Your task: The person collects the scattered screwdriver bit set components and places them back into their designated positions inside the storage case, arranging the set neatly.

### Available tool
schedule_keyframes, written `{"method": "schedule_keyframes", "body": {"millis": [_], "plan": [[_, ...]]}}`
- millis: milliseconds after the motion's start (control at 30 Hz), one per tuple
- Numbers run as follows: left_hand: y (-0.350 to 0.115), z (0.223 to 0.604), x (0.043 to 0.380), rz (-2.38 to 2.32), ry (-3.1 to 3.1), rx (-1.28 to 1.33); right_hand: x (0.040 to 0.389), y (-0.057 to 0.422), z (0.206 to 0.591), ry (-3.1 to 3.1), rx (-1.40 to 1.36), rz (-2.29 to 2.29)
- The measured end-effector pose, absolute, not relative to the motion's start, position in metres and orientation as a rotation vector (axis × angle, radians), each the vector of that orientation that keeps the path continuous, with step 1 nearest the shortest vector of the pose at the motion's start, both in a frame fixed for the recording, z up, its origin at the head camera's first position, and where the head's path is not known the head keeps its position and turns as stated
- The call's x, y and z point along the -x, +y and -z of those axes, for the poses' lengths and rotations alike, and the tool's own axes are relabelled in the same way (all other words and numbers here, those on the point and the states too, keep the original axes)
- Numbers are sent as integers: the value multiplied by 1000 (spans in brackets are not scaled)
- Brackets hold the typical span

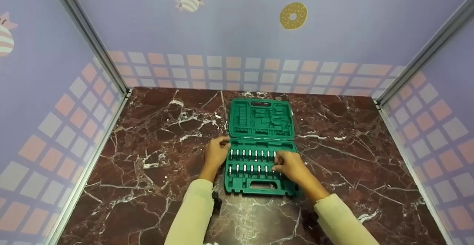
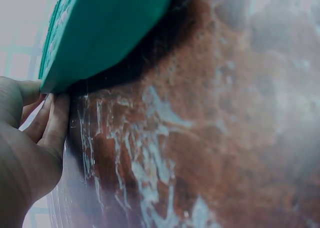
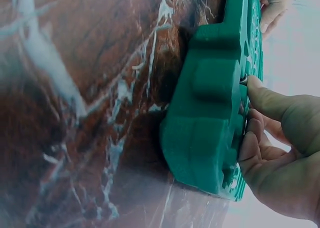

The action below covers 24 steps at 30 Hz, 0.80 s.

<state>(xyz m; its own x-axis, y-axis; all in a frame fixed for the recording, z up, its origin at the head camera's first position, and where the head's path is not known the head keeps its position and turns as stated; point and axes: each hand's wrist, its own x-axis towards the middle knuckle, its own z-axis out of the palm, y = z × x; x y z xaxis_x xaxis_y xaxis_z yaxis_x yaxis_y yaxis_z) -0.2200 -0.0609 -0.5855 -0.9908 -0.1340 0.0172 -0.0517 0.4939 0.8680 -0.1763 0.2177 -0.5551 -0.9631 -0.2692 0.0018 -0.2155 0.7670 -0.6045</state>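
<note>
A green plastic socket case [image 1: 261, 184] lies unfolded on the stone-patterned table, its lid turned away from me. Two rows of small silver sockets [image 1: 251, 170] fill its near half. My left hand [image 1: 216, 152] grips the case's left edge, thumb at the top rim and fingers against the side wall, as the left wrist view shows. Over the right end of the rows, my right hand [image 1: 290, 165] has its fingers curled down into the case. In the right wrist view its thumb touches the end of a metal socket [image 3: 244, 79]; the rest of that socket is hidden.
The case's lid [image 1: 261, 117] lies flat behind, with moulded hollows. Dark red veined stone table [image 1: 166, 134] surrounds the case. A purple back wall [image 1: 237, 26] with printed sweets and side panels enclose the table. A small black object [image 1: 217, 201] sits by the left sleeve.
</note>
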Motion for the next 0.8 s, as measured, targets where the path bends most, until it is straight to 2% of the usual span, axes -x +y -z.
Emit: {"method": "schedule_keyframes", "body": {"millis": [567, 800], "plan": [[-61, 587, 218, 1486, -2556, -74, 174, 221, 559, 2890, 429, 1019], [-57, 575, 217, 1416, -2484, -6, 177, 223, 554, 2933, 422, 1089]]}}
